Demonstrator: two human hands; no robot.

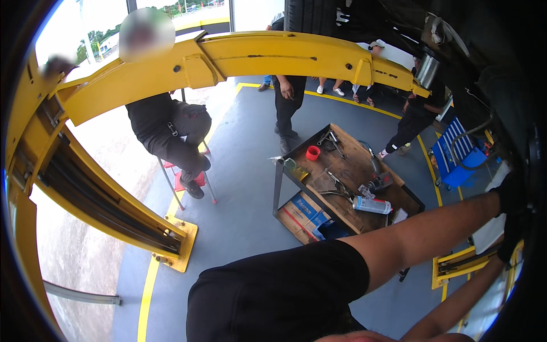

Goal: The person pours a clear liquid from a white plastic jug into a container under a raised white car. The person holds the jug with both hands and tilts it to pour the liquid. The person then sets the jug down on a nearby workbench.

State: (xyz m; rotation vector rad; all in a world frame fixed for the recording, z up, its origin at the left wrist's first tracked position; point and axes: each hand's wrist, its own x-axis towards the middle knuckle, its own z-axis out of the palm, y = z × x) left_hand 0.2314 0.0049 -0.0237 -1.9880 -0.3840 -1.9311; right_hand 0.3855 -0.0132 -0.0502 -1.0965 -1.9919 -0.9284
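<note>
My left arm, in a short black sleeve, stretches across to the right edge. At its end, my left hand (511, 192) wears a black glove and reaches up near the dark underside of a raised vehicle (484, 68). Just below it is my right hand (510, 242), also in a dark glove, with its bare forearm rising from the lower edge. The fingers of both hands are lost in shadow at the rim of the picture. What they touch or hold is hidden. A pale panel (491, 219) shows beside the hands.
A yellow lift arm (268, 54) spans overhead from a yellow post (108, 194). A tool cart (347, 154) carries a spray can (371, 205), a red cup (313, 153) and several tools. One person (171, 131) sits on a stool; others stand behind. A blue tool cart (458, 154) stands right.
</note>
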